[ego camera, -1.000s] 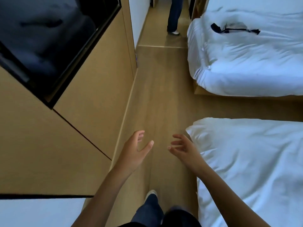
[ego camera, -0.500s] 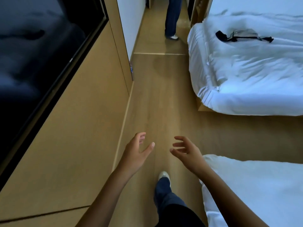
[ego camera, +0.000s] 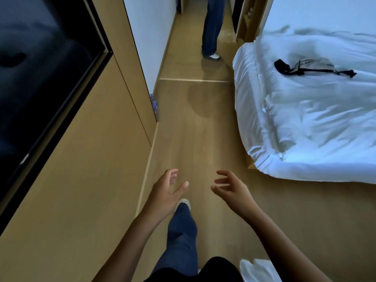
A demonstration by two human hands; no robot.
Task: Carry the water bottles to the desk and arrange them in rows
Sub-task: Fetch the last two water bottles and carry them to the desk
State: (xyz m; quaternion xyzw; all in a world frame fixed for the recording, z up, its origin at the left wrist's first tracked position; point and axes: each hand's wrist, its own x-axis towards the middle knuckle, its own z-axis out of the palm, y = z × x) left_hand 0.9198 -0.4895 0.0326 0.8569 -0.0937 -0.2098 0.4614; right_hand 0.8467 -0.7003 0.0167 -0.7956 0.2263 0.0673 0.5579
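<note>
A few water bottles (ego camera: 154, 103) with blue caps and labels peek out on the floor behind the corner of the wooden wall panel, well ahead of me on the left. Most of them are hidden by the panel. My left hand (ego camera: 165, 192) and my right hand (ego camera: 232, 188) are both held out in front of me above the wooden floor, fingers relaxed and spread, holding nothing. No desk is in view.
A wooden wall (ego camera: 85, 180) with a dark screen (ego camera: 40, 68) runs along the left. A white bed (ego camera: 315, 123) with a black-strapped pouch (ego camera: 313, 68) lies to the right. A person's legs (ego camera: 212, 29) stand in the passage ahead. My leg (ego camera: 182, 231) steps forward.
I have walked forward along the aisle. The near bed has slid out of view, the far bed and the standing person are closer, and the bottles have come into sight. Both hands stay empty.
</note>
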